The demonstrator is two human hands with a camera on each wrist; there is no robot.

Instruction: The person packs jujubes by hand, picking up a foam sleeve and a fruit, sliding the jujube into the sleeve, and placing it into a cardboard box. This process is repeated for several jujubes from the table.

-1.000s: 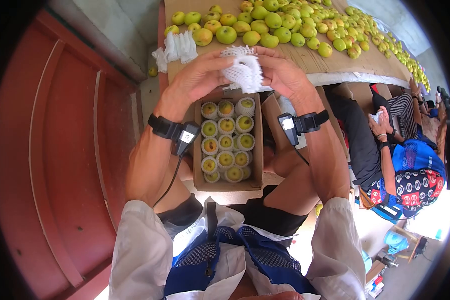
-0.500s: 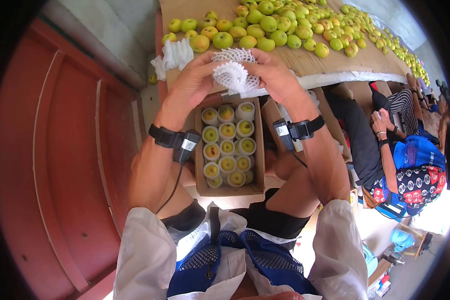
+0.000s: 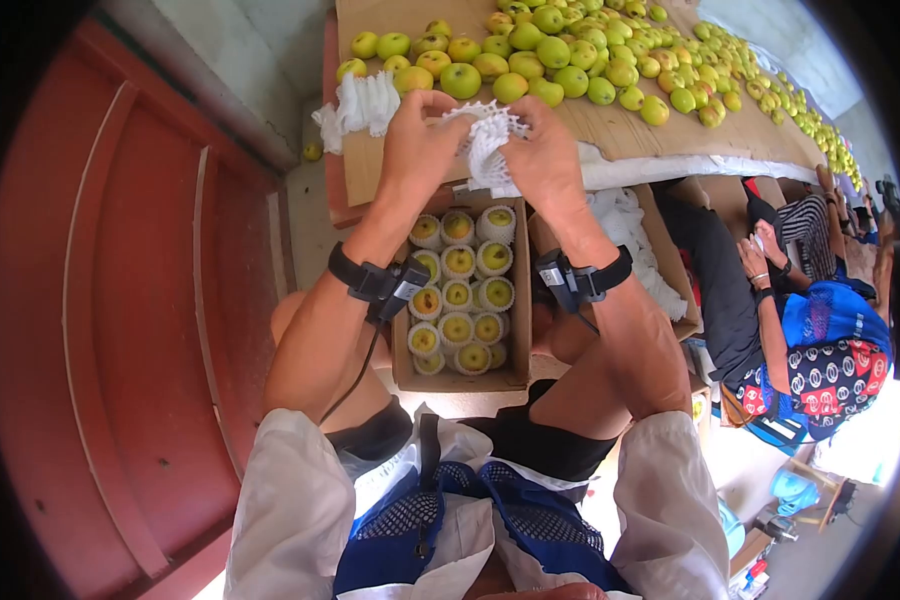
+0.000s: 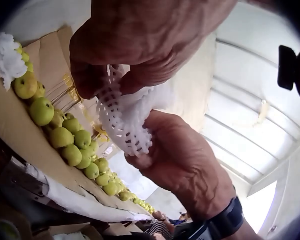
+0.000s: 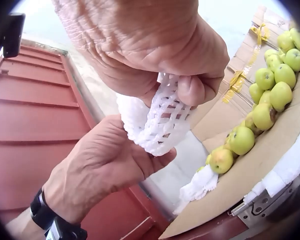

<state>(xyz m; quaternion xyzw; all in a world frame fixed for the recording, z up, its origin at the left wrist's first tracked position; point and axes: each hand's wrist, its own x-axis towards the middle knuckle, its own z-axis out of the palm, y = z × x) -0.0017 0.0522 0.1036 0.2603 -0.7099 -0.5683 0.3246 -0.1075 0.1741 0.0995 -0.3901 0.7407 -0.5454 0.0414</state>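
1. A white foam net sleeve (image 3: 490, 145) is being pinched between the left hand (image 3: 422, 145) and the right hand (image 3: 548, 160), neither being nearer; its long axis is being obscured by folds.
2. Loose green apples (image 3: 460, 80) are being carried just beyond the hands by a cardboard-covered desk (image 3: 625, 130); bunched foam nets (image 3: 368, 103) are being supported at its left end.
3. Net-wrapped apples (image 3: 456, 262) are being held in an open carton (image 3: 460, 383), nearer the body.
4. The left side is being bounded by a red panelled door (image 3: 150, 300); the right is being occupied by another person (image 3: 835, 310).
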